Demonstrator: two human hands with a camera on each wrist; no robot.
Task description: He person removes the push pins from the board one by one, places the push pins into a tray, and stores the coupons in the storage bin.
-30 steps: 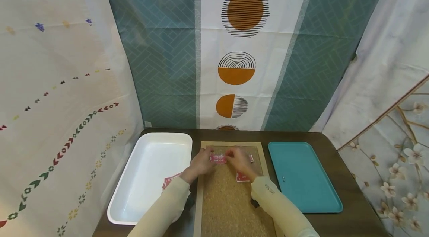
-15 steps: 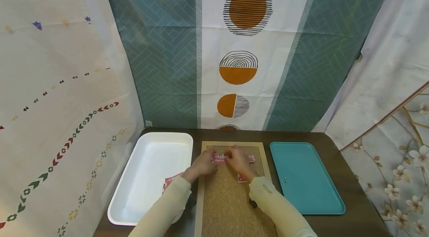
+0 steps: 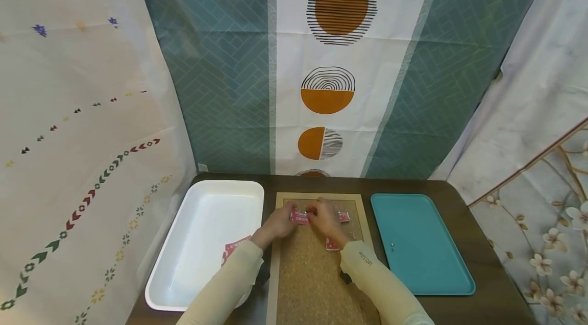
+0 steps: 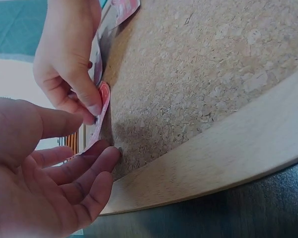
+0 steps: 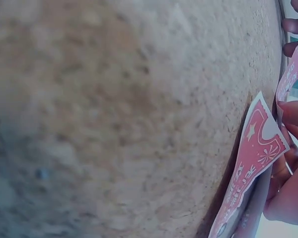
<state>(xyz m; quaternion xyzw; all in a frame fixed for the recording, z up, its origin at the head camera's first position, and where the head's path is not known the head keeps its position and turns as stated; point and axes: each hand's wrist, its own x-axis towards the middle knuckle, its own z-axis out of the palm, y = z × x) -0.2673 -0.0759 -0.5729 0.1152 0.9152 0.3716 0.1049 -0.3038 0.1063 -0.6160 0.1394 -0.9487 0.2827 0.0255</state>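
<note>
A pink printed paper coupon [image 3: 300, 218] lies across the upper part of a wood-framed cork board [image 3: 317, 279]. My left hand [image 3: 281, 222] holds its left end, the thumb in front and fingertips at its lower edge in the left wrist view. My right hand [image 3: 325, 220] pinches a small pin at the coupon's right part, thumb and forefinger close together; the pin is mostly hidden by the fingers. Another pink coupon [image 5: 248, 163] stands slightly off the cork beneath the right wrist. To its upper right, a further coupon [image 3: 344, 217] shows partly behind the right hand.
At left stands a white tray [image 3: 158, 284] with pink coupons [image 3: 235, 246] in it, partly behind the left sleeve. A teal tray [image 3: 424, 243] lies at right with small shiny pins [image 3: 392, 247]. All stand on a dark table [image 3: 487, 274] before hanging cloths.
Both hands stay at the same coupon, with only slight finger movement. The head view has shifted a little.
</note>
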